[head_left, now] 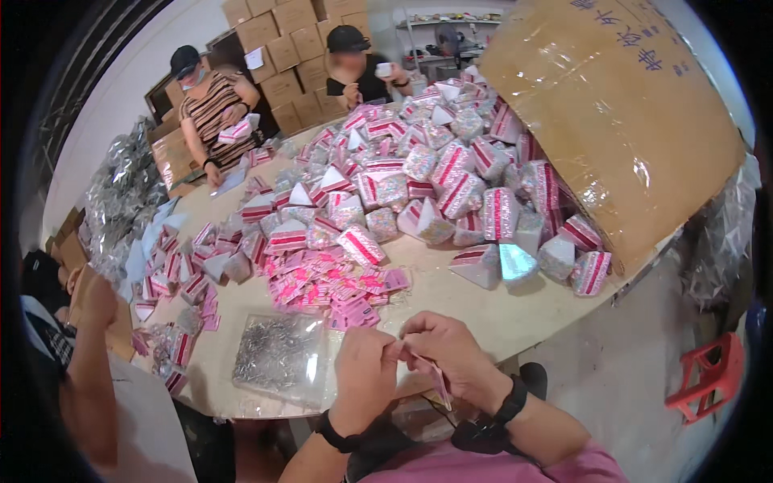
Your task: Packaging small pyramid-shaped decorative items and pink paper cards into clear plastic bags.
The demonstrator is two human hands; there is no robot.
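Both hands pinch one small pink tag (439,378) at the near edge of the worktop (483,310). Left hand (366,378) grip: narrow, thumb + fingers closed on the tag's top end. Right hand (447,354) grip: also closed on it, fingers curled over, tag hanging down below w/ a thin string, hard to make out. To do it well, I'd judge: keep the tag taut btw the two pinches, work close to the fingertips, don't crease it. Just ahead: clear tray of small metal pins (278,354), near the left hand. Beyond that, heap of pink tags (330,286), then pile of pink-striped pyramid boxes (435,177). Big cardboard carton (612,113) tipped at right. Two other people stand at the far side.
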